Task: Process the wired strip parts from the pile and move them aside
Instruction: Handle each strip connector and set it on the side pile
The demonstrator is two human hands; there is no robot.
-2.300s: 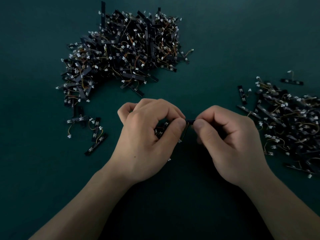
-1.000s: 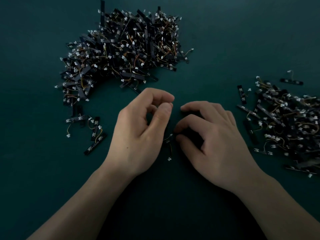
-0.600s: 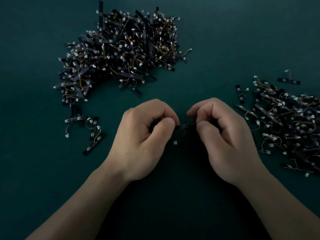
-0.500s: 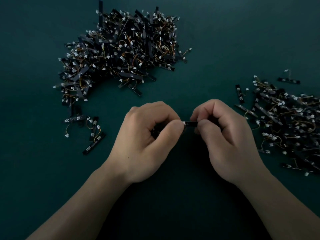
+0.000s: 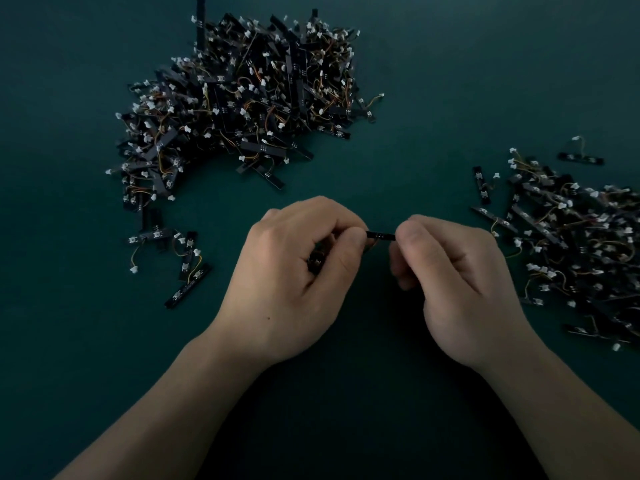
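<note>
Head view: since a second ago both hands have closed up and the strip part [image 5: 381, 235] has come off the table [image 5: 433, 81]. Left hand [image 5: 294, 271] and right hand [image 5: 460, 282] are curled, each pinching one end of the short black strip, held level between them at centre. Main pile [image 5: 242, 98] sits far left, moved-aside pile [image 5: 571, 244] at right. A few loose strips [image 5: 187, 268] lie near the left hand.

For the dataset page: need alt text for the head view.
The left hand and right hand pinch a short black strip between them over a dark green table. A large pile of wired strips lies upper left; a smaller pile lies right.
</note>
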